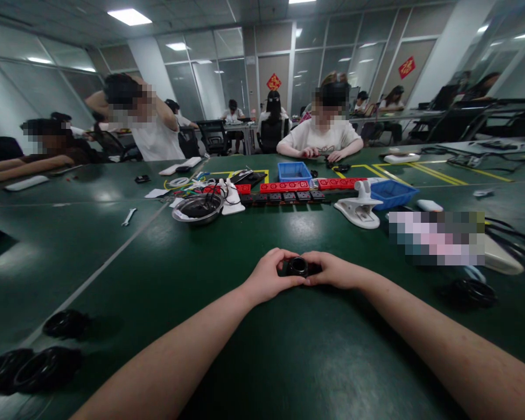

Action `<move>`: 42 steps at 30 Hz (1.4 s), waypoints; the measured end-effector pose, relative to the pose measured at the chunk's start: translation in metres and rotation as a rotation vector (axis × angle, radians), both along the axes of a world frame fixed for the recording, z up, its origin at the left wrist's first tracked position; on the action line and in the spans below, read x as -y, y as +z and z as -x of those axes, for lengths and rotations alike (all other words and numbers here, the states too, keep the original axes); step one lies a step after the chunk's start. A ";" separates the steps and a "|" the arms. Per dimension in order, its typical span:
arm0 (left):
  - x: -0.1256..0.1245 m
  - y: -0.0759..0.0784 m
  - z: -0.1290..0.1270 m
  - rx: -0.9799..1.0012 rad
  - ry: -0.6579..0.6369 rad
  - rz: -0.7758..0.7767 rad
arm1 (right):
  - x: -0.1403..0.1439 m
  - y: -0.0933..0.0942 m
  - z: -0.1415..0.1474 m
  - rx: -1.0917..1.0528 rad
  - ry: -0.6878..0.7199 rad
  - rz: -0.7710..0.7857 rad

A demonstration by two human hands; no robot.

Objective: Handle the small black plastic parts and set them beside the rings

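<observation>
A small black ring-shaped bundle (298,266), which looks like a coiled cable, is held just over the green table (315,350) in front of me. My left hand (269,277) is closed round its left side, thumb in front. From the right, my right hand (335,270) grips the same bundle, and the two thumbs almost meet at its front. My fingers hide its sides. Similar black coils lie at the lower left, one coil (65,324) apart from two others (46,367). Another black coil (470,291) rests to the right.
Beyond my hands stand red power strips (284,187), a metal bowl (198,209), white clip stands (361,207) and blue trays (294,171). A wrench (129,217) lies to the left. A person (321,137) sits opposite, hands on the table; others are farther back.
</observation>
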State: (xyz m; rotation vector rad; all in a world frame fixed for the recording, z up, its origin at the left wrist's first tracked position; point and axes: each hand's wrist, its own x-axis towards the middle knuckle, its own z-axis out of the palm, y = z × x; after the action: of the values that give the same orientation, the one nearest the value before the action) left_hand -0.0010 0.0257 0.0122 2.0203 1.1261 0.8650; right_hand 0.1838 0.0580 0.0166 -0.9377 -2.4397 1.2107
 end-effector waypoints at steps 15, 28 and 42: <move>0.004 0.000 -0.005 -0.042 0.159 -0.013 | 0.010 -0.010 0.015 0.009 -0.300 -0.074; 0.003 -0.002 -0.005 -0.042 0.177 -0.040 | 0.020 -0.010 0.023 0.093 -0.379 -0.320; -0.001 0.000 0.002 -0.026 -0.043 0.002 | 0.003 0.004 0.001 0.026 0.009 0.002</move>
State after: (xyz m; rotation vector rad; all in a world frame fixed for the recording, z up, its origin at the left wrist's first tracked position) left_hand -0.0030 0.0262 0.0124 2.0524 1.0926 0.8178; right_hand 0.1827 0.0549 0.0206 -0.9499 -2.4657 1.2109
